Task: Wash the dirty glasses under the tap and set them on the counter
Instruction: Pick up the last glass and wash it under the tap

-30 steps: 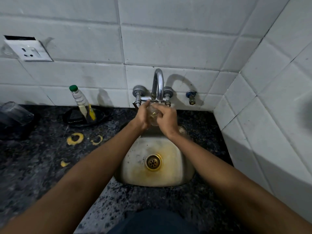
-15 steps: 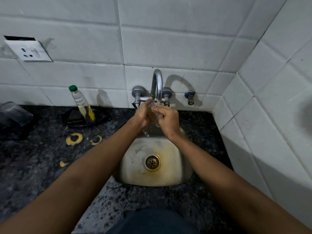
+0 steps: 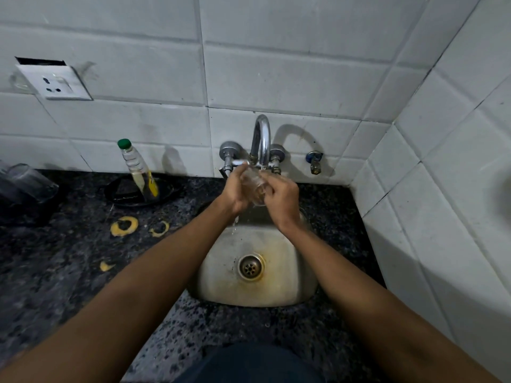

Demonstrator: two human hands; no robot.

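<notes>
A small clear glass [image 3: 255, 186] is held between both hands right under the spout of the chrome tap [image 3: 261, 142]. My left hand [image 3: 235, 190] wraps its left side and my right hand [image 3: 282, 196] grips its right side. Water trickles off my left wrist into the stained steel sink [image 3: 221, 275] with its round drain [image 3: 250, 266]. Another clear glass [image 3: 29, 183] stands on the dark speckled counter [image 3: 60, 272] at the far left edge.
A green-capped bottle [image 3: 137, 168] leans in a black dish [image 3: 121, 193] left of the tap. Yellow peel scraps [image 3: 124, 225] lie on the counter. A wall socket [image 3: 54, 84] is at upper left. A tiled wall closes in on the right, with a small valve [image 3: 315, 161].
Both hands have shifted slightly around the glass under the tap, turning it. Water now drips from the left wrist.
</notes>
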